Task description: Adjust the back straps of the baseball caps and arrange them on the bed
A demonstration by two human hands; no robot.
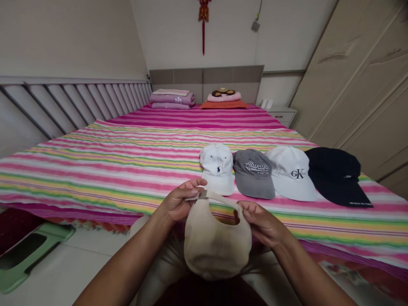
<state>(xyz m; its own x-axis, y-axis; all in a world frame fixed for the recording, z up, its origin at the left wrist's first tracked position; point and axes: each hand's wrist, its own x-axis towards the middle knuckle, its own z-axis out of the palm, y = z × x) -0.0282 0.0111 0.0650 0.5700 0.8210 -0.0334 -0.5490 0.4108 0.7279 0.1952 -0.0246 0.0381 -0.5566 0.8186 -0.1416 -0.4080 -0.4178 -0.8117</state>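
Note:
I hold a beige cap point(214, 242) in front of me, its back opening turned up toward the bed. My left hand point(180, 200) pinches the adjuster strap at the cap's back. My right hand point(263, 224) grips the cap's right rear edge, fingers closed on the fabric. On the striped bed point(127, 161) just beyond lie a row of caps: a white cap with a small dark logo point(218, 168), a grey cap point(254, 173), a white cap with black letters point(292, 173) and a black cap point(338, 175).
Folded purple bedding point(172, 99) and a pink and orange pillow stack point(223, 99) sit at the headboard. A slatted rail point(79, 104) lines the bed's left side. A green stool point(28, 255) stands on the floor at left. Wardrobe doors point(366, 76) rise at right.

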